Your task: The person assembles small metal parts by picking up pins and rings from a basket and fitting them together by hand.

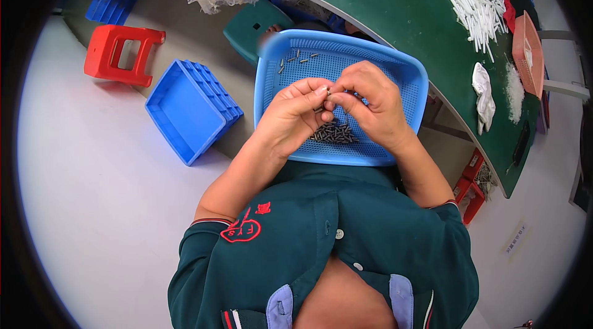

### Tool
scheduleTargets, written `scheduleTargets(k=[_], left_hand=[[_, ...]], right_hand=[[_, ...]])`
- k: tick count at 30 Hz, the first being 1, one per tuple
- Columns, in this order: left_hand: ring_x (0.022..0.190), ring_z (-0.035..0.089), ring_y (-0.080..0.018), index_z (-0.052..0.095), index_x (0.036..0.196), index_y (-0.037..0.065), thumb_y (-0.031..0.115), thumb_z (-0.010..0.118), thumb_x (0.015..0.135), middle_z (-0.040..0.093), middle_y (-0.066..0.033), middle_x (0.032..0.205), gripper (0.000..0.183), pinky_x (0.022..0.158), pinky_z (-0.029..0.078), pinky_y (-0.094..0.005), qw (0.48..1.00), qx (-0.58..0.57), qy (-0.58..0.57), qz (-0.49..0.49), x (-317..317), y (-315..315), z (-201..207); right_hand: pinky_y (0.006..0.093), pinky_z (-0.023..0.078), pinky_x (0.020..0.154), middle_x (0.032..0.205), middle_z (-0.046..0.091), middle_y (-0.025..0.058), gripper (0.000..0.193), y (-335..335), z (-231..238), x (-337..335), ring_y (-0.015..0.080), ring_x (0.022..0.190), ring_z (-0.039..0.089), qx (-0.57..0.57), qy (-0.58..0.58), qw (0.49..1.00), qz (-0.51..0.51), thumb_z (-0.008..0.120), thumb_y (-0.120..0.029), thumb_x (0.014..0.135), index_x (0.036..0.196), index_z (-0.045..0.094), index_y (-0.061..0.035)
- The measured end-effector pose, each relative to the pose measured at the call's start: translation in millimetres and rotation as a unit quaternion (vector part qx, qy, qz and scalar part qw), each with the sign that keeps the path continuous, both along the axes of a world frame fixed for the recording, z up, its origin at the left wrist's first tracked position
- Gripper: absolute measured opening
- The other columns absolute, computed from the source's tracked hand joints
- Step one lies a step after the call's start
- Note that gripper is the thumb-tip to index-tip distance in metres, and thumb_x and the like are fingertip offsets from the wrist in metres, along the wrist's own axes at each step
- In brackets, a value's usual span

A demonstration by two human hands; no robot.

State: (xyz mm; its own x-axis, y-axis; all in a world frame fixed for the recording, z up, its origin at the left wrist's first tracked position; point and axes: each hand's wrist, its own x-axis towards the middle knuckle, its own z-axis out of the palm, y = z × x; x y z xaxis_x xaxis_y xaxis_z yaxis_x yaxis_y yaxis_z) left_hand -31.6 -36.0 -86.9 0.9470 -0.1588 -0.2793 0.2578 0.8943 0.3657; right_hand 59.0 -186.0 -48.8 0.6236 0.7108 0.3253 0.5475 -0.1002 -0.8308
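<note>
A light-blue perforated plastic basket (422, 91) rests at my lap. Above it my left hand (290, 112) and my right hand (375, 105) meet, their thumbs and fingertips pinched together. Between them shows a small metal pin (328, 92), mostly covered by the fingers. The curled fingers of my left hand seem to cup more small metal pieces, though these are largely hidden. Beneath the hands lies a heap of small dark metal pins (336, 134) in the basket. A few loose pins (296, 57) are scattered near its far left corner.
A green table (395, 8) curves along the right, bearing white sticks (472, 5), a white glove (483, 97) and a pink basket (528, 57). Left on the floor are a blue crate (185, 116) and a red stool (111, 51). A green stool (247, 26) stands beyond the basket.
</note>
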Motion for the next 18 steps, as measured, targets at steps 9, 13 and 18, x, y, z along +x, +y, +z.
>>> scheduleTargets(k=[9, 13, 18], left_hand=[[0.078, 0.056, -0.0122, 0.058, 0.096, 0.003, 0.007, 0.057, 0.089, 0.061, -0.0076, 0.09, 0.008, 0.069, 0.047, -0.0258, 0.999, 0.026, 0.024, 0.04, -0.7, 3.7, -0.5], [0.079, 0.052, -0.0134, 0.058, 0.095, 0.004, 0.009, 0.059, 0.088, 0.059, -0.0082, 0.091, 0.009, 0.065, 0.044, -0.0236, 0.999, 0.023, 0.025, 0.036, -2.2, 0.1, -3.6], [0.079, 0.052, -0.0131, 0.058, 0.097, 0.003, 0.009, 0.058, 0.088, 0.059, -0.0075, 0.09, 0.011, 0.066, 0.044, -0.0237, 0.998, 0.03, 0.043, 0.027, -3.5, -1.0, -3.0]], right_hand=[[0.0342, 0.048, 0.063, 0.081, 0.058, 0.006, 0.014, -32.5, -31.0, 1.0, 0.0242, 0.074, 0.059, -0.227, -0.137, 0.963, 0.049, 0.066, -0.003, 0.07, 0.083, 0.06, -0.0056], [0.0354, 0.048, 0.062, 0.077, 0.057, 0.0066, 0.015, -31.2, -39.4, -0.1, 0.0252, 0.073, 0.058, -0.228, -0.199, 0.951, 0.063, 0.066, -0.004, 0.068, 0.081, 0.06, -0.0067], [0.0378, 0.047, 0.057, 0.069, 0.052, 0.0077, 0.006, -29.8, -44.5, -3.0, 0.0253, 0.065, 0.055, -0.212, -0.241, 0.946, 0.051, 0.06, -0.006, 0.068, 0.073, 0.056, -0.0064]])
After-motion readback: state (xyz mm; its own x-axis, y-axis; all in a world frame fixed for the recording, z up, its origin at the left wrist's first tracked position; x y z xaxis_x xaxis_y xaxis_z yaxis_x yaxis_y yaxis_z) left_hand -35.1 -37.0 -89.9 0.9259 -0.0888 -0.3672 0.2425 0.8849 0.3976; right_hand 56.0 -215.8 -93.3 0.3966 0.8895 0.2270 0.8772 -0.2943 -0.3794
